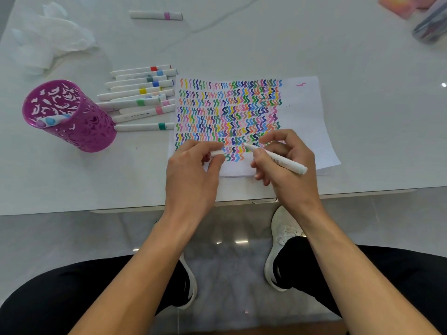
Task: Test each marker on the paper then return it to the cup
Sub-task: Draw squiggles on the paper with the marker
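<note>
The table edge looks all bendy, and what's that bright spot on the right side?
Head view: the wide-angle lens bows the table edge; the bright spot is glare on the glossy top; the container in the far corner looks blurry, while the paper and the marker in the right hand look sharp.

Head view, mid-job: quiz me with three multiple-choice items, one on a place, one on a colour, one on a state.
1. Where does the purple cut-out metal cup stand? A left of the squiggle-covered white paper; B right of it; C on it.
2. Band colour on the lone white marker at the far side? A green; B pink; C yellow.
3. The right hand? A open, empty; B fingers grip a white felt-tip marker; C inside the cup.
Key: A, cup stands beyond the paper's left edge; B, its band shows pink; B, fingers curl round the barrel.
</note>
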